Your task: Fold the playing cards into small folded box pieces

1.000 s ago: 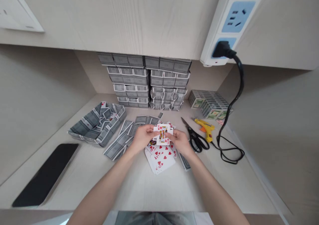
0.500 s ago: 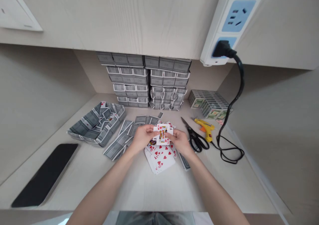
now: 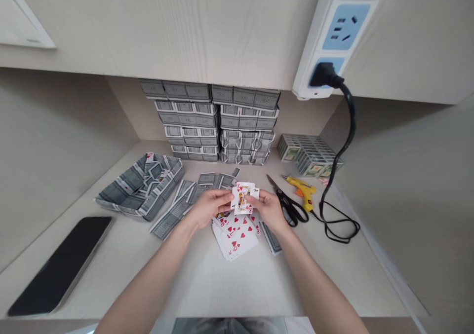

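Between my two hands are playing cards (image 3: pixel 243 198), a king of hearts on top lying across an ace that sticks out at both sides. My left hand (image 3: pixel 212 206) pinches the left edge of the cards. My right hand (image 3: pixel 269 206) grips the right side, its thumb lying on the king's face. Just below on the desk lies a loose pile of heart cards (image 3: pixel 239 240), face up. Left of it, grey-backed card strips (image 3: pixel 172 215) are spread partly under my left forearm. The fingertips behind the cards are hidden.
A box made of cards (image 3: pixel 140 191) stands at left, above a black phone (image 3: pixel 61 265). Stacked card boxes (image 3: pixel 192 122) line the back. On the right are scissors (image 3: pixel 291 208), a yellow glue gun (image 3: pixel 304 191), its black cable (image 3: pixel 342 230) and wrapped card packs (image 3: pixel 314 154).
My left hand has shifted its hold to the cards' left edge, and the ace beneath the king sits slightly differently. The whole view has moved a little.
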The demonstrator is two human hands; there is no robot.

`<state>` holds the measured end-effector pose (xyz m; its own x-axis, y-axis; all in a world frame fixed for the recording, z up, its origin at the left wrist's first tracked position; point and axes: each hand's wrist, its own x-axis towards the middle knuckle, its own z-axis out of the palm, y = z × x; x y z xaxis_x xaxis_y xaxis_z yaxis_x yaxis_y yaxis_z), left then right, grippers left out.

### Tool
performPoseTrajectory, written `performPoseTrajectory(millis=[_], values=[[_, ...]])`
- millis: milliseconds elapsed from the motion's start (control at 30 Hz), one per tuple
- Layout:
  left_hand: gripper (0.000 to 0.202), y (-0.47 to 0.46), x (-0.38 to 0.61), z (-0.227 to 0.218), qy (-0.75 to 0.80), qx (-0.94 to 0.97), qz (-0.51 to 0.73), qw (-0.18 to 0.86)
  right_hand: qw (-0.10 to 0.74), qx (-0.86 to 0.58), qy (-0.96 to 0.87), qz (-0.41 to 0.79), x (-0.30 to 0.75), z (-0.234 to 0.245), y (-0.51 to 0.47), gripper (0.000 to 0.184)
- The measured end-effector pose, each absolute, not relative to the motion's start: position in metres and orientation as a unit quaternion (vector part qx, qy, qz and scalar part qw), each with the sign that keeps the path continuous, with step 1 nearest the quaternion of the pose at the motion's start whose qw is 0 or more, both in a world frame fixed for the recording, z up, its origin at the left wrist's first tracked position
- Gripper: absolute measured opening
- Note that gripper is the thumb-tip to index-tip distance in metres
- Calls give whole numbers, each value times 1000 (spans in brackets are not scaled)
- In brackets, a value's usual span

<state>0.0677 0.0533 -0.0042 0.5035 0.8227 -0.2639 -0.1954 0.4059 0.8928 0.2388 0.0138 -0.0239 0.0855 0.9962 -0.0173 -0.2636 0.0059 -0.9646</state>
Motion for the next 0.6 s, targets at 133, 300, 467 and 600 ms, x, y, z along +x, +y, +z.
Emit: performPoseTrajectory(millis=[133,300,467,600], values=[[34,50,74,-6,381,435,337,743,575,-480,-427,507,238,-29,14,31],[37,46,81,-8,413,431,365,714,549,-538,-454,451,236,-32,12,31],[34,44,83,-6,444,422,389,689,555,-520,-443,475,234,-28,10,31],[32,45,83,-6,461,429,384,676,571,-485,-416,516,232,-26,10,35]])
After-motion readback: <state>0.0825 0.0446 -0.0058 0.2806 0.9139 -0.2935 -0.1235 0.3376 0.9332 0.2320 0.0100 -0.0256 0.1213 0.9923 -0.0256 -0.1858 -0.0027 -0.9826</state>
